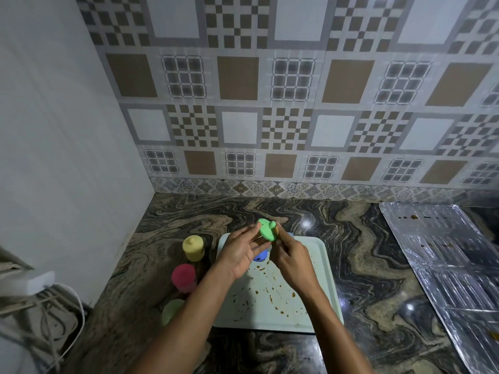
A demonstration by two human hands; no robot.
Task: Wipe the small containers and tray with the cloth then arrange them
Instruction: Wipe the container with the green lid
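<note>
While I follow this through the head camera, three pieces stand on the counter (pixel 364 252) just off the tray's left edge: a yellow container (pixel 193 248) farthest back, a pink container (pixel 184 277) nearer, and a pale green container (pixel 172 310) nearest, partly behind the left forearm. The left hand (pixel 241 255) is flat, palm turned inward, its fingers (pixel 253 233) straight and close together, propping the green container (pixel 266 230) at their tips. That piece hangs in the air above the tray's far edge. The right hand (pixel 293 261) has its fingers curled and pinches the same piece from the other side. I cannot make out a cloth in either hand. A blue container (pixel 260 256) peeks out below the hands, on the tray (pixel 324 279), which carries brown spatter. I judge this to be the wiping of the green piece; to do it well I would turn it against the flat fingers, covering the knob and rim. A foil sheet (pixel 442 252) lies by the counter's right edge.
</note>
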